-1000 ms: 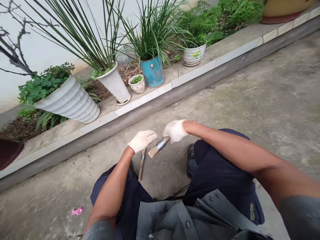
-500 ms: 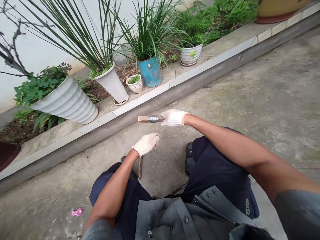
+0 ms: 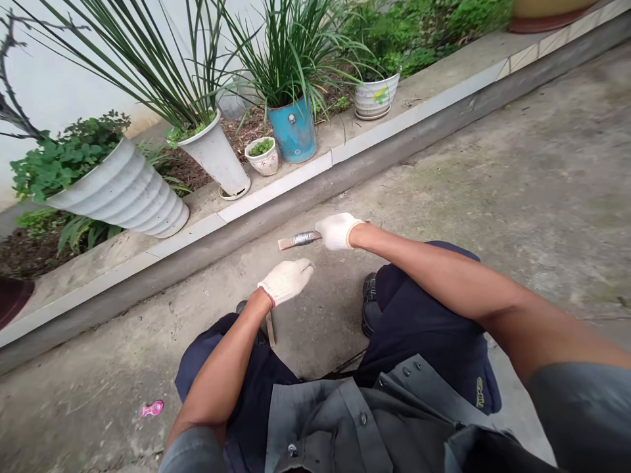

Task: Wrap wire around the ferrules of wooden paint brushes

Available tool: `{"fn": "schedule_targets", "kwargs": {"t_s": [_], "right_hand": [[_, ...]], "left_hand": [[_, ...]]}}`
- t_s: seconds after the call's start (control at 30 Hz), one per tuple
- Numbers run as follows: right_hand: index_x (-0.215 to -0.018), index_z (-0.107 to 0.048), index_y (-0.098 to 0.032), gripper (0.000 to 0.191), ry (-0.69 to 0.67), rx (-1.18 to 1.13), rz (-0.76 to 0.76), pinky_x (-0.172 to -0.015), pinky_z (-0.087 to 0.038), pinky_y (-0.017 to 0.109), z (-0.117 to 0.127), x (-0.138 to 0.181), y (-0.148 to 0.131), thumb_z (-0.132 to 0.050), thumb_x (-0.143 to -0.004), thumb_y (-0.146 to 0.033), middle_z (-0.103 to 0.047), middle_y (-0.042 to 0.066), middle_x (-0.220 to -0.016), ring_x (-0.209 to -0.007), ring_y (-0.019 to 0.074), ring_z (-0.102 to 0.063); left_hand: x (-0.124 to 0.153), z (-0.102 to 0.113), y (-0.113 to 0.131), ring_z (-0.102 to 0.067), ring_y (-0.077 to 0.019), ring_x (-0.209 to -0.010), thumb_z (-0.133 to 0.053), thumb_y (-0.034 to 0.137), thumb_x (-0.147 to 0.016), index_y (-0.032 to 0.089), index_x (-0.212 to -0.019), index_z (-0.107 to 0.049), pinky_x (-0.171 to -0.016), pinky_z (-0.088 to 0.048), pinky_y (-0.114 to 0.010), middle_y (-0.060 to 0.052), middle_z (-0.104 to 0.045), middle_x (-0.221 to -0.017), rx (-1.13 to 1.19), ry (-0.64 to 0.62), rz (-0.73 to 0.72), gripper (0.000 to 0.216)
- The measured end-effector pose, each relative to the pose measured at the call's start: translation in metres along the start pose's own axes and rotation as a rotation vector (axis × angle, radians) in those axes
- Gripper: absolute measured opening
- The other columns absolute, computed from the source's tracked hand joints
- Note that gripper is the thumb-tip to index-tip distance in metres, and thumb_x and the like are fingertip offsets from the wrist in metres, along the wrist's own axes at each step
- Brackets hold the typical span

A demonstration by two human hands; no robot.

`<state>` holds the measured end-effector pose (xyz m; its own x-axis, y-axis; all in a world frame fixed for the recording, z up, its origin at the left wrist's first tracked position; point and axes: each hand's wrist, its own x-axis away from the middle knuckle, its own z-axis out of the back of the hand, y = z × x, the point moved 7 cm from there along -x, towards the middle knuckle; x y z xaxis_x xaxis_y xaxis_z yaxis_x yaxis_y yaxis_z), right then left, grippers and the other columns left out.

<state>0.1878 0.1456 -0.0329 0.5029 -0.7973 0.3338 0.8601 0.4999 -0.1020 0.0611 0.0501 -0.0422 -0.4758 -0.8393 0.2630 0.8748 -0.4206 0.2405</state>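
Observation:
My right hand (image 3: pixel 336 230), in a white glove, is closed on the end of a short wooden stick wound with grey wire (image 3: pixel 298 240), held out over the concrete. My gloved left hand (image 3: pixel 286 279) hovers below and to the left of it, fingers pinched together; whether a strand of the wire runs between them is too fine to tell. A second wooden stick (image 3: pixel 270 327) lies on the ground under my left wrist, partly hidden by it. My knees in dark trousers frame both hands.
A raised tiled kerb (image 3: pixel 276 190) runs across ahead, with a ribbed white pot (image 3: pixel 125 195), a tall white pot (image 3: pixel 217 156), a small patterned pot (image 3: pixel 265 160), a blue pot (image 3: pixel 294 133) and a round white pot (image 3: pixel 376 98). A pink scrap (image 3: pixel 152 408) lies at left.
My right hand lifted the wire-wound stick up and away from my left hand, turning it level, then dipped slightly. My left hand stayed low with fingers pinched.

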Motion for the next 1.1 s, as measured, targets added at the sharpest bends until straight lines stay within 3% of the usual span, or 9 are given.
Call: {"fn": "schedule_targets", "kwargs": {"t_s": [0.17, 0.33, 0.43, 0.5, 0.6, 0.73, 0.93, 1.03, 1.1], "right_hand": [[-0.106, -0.077, -0.009, 0.03, -0.094, 0.21, 0.109, -0.082, -0.053, 0.041, -0.029, 0.004, -0.029, -0.064, -0.079, -0.015, -0.075, 0.023, -0.102, -0.098, 0.0327, -0.072], [-0.095, -0.078, -0.012, 0.027, -0.286, 0.216, 0.342, -0.07, -0.048, 0.033, -0.048, 0.017, -0.047, -0.069, -0.07, -0.018, -0.076, 0.015, -0.09, -0.08, 0.0252, -0.07], [-0.087, -0.074, -0.016, 0.02, -0.386, 0.038, 0.497, -0.061, -0.041, 0.028, -0.038, 0.032, -0.041, -0.069, -0.07, -0.027, -0.07, 0.004, -0.074, -0.064, 0.0163, -0.06], [-0.084, -0.07, -0.018, 0.018, -0.351, -0.124, 0.529, -0.059, -0.036, 0.026, -0.021, 0.039, -0.032, -0.067, -0.072, -0.031, -0.065, -0.002, -0.068, -0.059, 0.0127, -0.054], [-0.082, -0.065, -0.019, 0.017, -0.249, -0.377, 0.474, -0.057, -0.033, 0.023, 0.005, 0.045, -0.018, -0.065, -0.074, -0.033, -0.062, -0.004, -0.067, -0.059, 0.0105, -0.051], [-0.087, -0.063, -0.019, 0.022, -0.132, -0.588, 0.403, -0.059, -0.036, 0.022, 0.023, 0.044, -0.014, -0.063, -0.079, -0.039, -0.066, -0.002, -0.074, -0.066, 0.0124, -0.057], [-0.104, -0.069, -0.02, 0.029, 0.202, -0.249, 0.013, -0.067, -0.043, 0.028, 0.033, 0.016, 0.006, -0.057, -0.088, -0.041, -0.075, 0.011, -0.094, -0.083, 0.0233, -0.068], [-0.112, -0.071, -0.016, 0.03, 0.187, -0.092, -0.122, -0.075, -0.048, 0.033, 0.021, 0.008, 0.006, -0.056, -0.088, -0.025, -0.075, 0.018, -0.102, -0.093, 0.0292, -0.072], [-0.113, -0.072, -0.01, 0.033, 0.096, -0.013, -0.103, -0.08, -0.05, 0.038, 0.006, 0.006, -0.005, -0.057, -0.085, -0.019, -0.074, 0.025, -0.105, -0.099, 0.0331, -0.072]], "left_hand": [[-0.004, 0.001, -0.01, -0.068, -0.0223, -0.08, -0.035, 0.043, -0.104, 0.025, -0.102, -0.071, -0.071, -0.043, -0.029, -0.008, -0.074, -0.092, -0.088, 0.001, 0.092, 0.04], [-0.005, 0.005, -0.018, -0.068, -0.0222, -0.086, -0.04, 0.047, -0.102, 0.026, -0.098, -0.074, -0.072, -0.043, -0.028, -0.007, -0.076, -0.1, -0.064, 0.034, 0.069, 0.04], [-0.003, 0.008, -0.022, -0.066, -0.0188, -0.082, -0.041, 0.049, -0.101, 0.026, -0.098, -0.074, -0.072, -0.043, -0.026, -0.004, -0.075, -0.099, 0.034, 0.034, 0.033, 0.041], [-0.002, 0.009, -0.02, -0.064, -0.0173, -0.078, -0.046, 0.046, -0.099, 0.024, -0.093, -0.073, -0.072, -0.043, -0.025, -0.003, -0.074, -0.092, 0.109, 0.019, -0.021, 0.035], [0.0, 0.011, -0.019, -0.063, -0.0164, -0.074, -0.048, 0.044, -0.099, 0.019, -0.087, -0.069, -0.071, -0.045, -0.024, -0.004, -0.072, -0.085, 0.261, 0.026, -0.019, 0.035], [0.001, 0.012, -0.013, -0.064, -0.016, -0.071, -0.03, 0.043, -0.105, 0.018, -0.082, -0.065, -0.073, -0.047, -0.026, -0.004, -0.071, -0.079, 0.36, 0.053, 0.039, 0.049], [0.003, 0.01, -0.006, -0.066, -0.0179, -0.074, -0.034, 0.038, -0.104, 0.022, -0.093, -0.064, -0.072, -0.046, -0.027, -0.002, -0.071, -0.08, 0.303, 0.045, 0.076, 0.036], [0.001, 0.006, -0.007, -0.066, -0.0192, -0.073, -0.036, 0.036, -0.104, 0.022, -0.096, -0.065, -0.071, -0.045, -0.027, -0.002, -0.07, -0.079, 0.199, 0.031, 0.09, 0.034], [-0.001, 0.004, -0.009, -0.067, -0.0201, -0.076, -0.036, 0.037, -0.104, 0.023, -0.097, -0.067, -0.072, -0.044, -0.028, -0.004, -0.071, -0.082, 0.115, 0.033, 0.08, 0.034]]}}
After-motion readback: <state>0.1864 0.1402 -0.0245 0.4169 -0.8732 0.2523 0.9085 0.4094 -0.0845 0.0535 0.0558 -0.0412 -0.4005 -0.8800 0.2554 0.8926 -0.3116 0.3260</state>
